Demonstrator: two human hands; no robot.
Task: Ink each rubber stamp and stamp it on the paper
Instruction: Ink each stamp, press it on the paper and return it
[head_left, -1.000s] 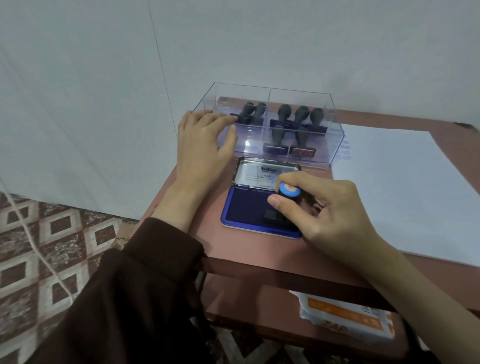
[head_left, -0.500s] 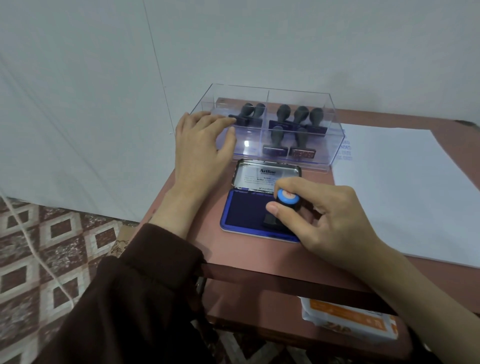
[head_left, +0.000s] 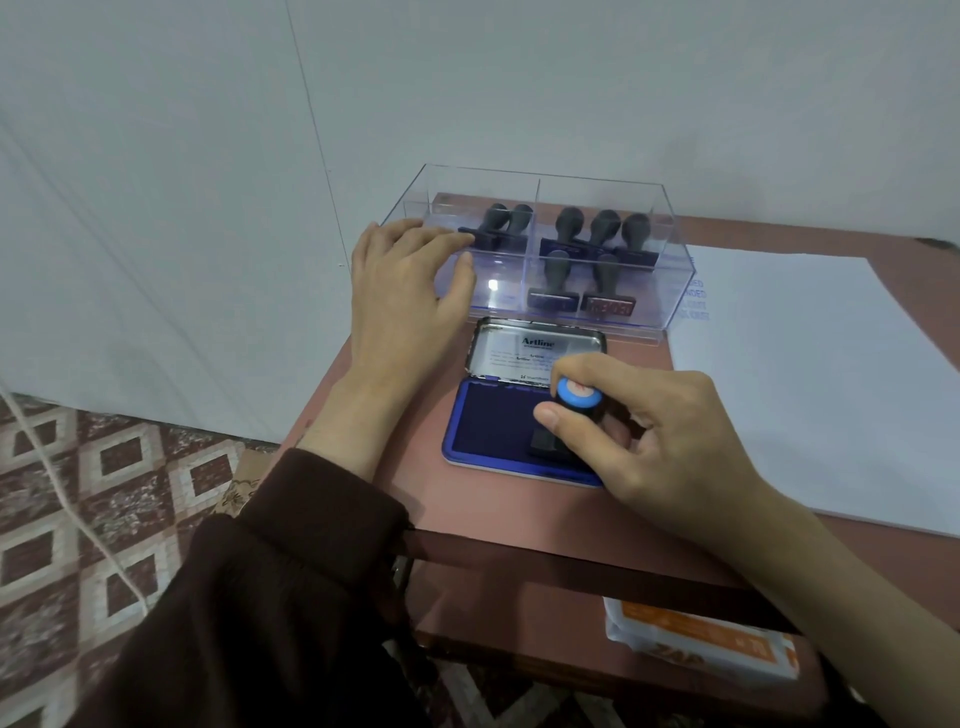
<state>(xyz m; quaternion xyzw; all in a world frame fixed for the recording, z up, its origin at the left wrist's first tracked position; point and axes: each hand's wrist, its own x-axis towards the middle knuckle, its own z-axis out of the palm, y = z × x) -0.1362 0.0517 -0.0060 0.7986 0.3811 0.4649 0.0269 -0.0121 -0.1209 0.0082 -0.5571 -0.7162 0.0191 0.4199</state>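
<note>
My right hand (head_left: 654, 441) grips a black rubber stamp with a blue-topped knob (head_left: 578, 397), its base pressed on the dark pad of the open blue ink pad (head_left: 493, 421). The pad's metal lid (head_left: 535, 351) stands open behind. My left hand (head_left: 410, 291) rests flat on the table, fingertips against the front left wall of a clear plastic box (head_left: 670, 291). Several dark-handled stamps (head_left: 579, 249) stand in the box's two compartments. A large white paper (head_left: 810, 374) lies to the right, with faint blue stamp marks (head_left: 693, 301) at its left edge.
The reddish table (head_left: 405, 467) is small, its left and front edges close to my hands. A lower shelf holds an orange-and-white packet (head_left: 701, 639). A white wall stands behind the box. Patterned floor tiles and a white cable (head_left: 78, 525) lie to the left.
The right hand with the stamp has shifted slightly on the ink pad. The left hand has stayed against the box.
</note>
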